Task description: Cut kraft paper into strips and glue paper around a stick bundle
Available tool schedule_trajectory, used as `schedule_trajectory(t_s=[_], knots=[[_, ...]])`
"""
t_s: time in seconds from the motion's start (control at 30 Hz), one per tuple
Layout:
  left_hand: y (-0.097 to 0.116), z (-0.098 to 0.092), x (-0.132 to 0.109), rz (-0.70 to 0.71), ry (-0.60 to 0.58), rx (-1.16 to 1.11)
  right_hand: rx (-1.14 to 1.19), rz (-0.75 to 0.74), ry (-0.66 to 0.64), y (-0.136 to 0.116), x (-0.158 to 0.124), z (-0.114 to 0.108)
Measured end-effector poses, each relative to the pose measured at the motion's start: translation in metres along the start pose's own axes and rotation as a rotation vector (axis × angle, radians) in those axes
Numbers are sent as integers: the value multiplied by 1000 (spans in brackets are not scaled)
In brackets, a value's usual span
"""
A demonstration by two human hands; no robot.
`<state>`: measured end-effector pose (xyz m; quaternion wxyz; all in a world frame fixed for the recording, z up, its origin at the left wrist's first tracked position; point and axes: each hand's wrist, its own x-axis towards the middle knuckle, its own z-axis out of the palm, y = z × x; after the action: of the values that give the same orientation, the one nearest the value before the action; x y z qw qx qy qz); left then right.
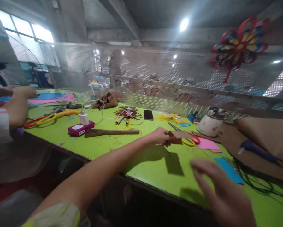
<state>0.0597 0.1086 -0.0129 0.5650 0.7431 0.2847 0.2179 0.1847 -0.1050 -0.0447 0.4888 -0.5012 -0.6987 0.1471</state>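
My left hand (160, 136) reaches across the green table and pinches a small folded piece of brown cardboard (177, 137) above the surface, its shadow falling below. Just beyond the cardboard lie scissors with red and yellow handles (189, 142). In the lower right, my right hand (228, 192) is blurred, held over the table's near edge. A gap shows between its thumb and fingers, and I see nothing in it. Pink paper (207, 143) and a blue paper strip (229, 170) are the things nearest to it.
A blue-handled glue gun (259, 150) lies on brown cardboard at right, near black cables. A white jug (210, 123), a phone (148, 115), a brown paper roll (113, 132) and a purple power block (81, 128) stand or lie about. Another person's arm (18, 104) is at left.
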Motion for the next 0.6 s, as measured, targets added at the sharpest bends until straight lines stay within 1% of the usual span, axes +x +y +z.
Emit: schedule_trajectory(t_s=[0.03, 0.07, 0.1, 0.17, 0.23, 0.27, 0.33, 0.4, 0.43, 0.53, 0.6], knots=[[8, -2, -4, 26, -11, -5, -35, 52, 132, 8, 19, -8], [16, -5, -9, 55, -15, -16, -79, 155, 358, 16, 38, -13], [24, -7, -15, 84, -16, -29, -40, 259, 378, 22, 55, -15], [36, -11, -26, 122, -12, -51, 149, 389, 227, 27, 81, -9], [42, -13, -35, 123, -15, -55, 383, 465, 65, 23, 95, 5], [42, -13, -38, 116, -13, -52, 482, 484, 31, 20, 98, 13], [39, -12, -39, 103, 16, -49, 612, 495, 52, 14, 101, 27], [32, -10, -38, 95, 55, -61, 636, 480, 92, 14, 101, 36], [28, -9, -37, 88, 69, -84, 622, 473, 92, 16, 102, 37], [17, -7, -39, 56, 90, -206, 548, 450, 61, 26, 99, 30], [10, -6, -43, 36, 111, -290, 464, 385, 116, 32, 95, 20]])
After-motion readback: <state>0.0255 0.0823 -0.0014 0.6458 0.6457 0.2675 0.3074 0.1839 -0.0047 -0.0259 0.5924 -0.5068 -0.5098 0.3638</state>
